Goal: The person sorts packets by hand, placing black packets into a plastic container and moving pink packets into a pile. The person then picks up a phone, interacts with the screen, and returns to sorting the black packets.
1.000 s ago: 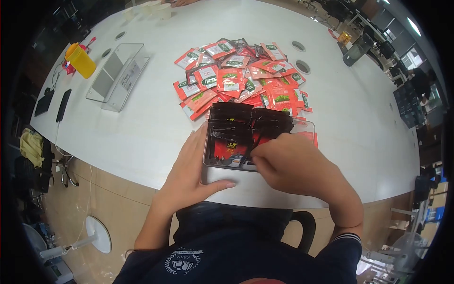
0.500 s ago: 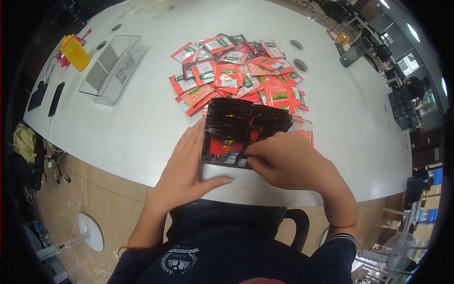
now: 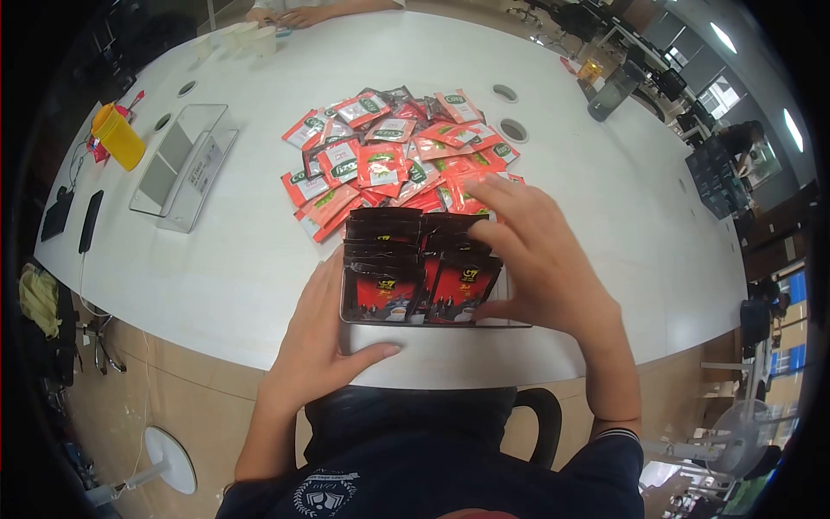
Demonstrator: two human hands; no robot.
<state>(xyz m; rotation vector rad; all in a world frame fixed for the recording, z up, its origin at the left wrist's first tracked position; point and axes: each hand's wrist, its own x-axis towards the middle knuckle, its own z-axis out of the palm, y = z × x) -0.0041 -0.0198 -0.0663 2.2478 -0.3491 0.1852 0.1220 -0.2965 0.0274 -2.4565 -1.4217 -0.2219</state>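
In front of me on the white table stands a clear plastic box (image 3: 350, 318), packed with two rows of dark red-and-black coffee sachets (image 3: 464, 281). My left hand (image 3: 313, 333) lies along the box's left side, fingers stretched out and thumb spread along the front. Over the right-hand row is my right hand (image 3: 545, 259), its fingers apart. Its thumb is at the lower front of that row and its index fingertip at the upper back edge. Behind the box spreads a loose pile of red and white tea sachets (image 3: 380, 164).
At the left stand a divided clear organizer (image 3: 186, 173), a yellow cup (image 3: 118, 138) and a black phone (image 3: 90, 222). Paper cups (image 3: 255, 39) and another person's hands (image 3: 303, 16) are at the far edge. A dark transparent container (image 3: 612, 93) is at the back right.
My right hand has come out of the sachets and opened over the right row, where the front sachet now stands upright. My left hand stays at the box's side. The view has shifted.
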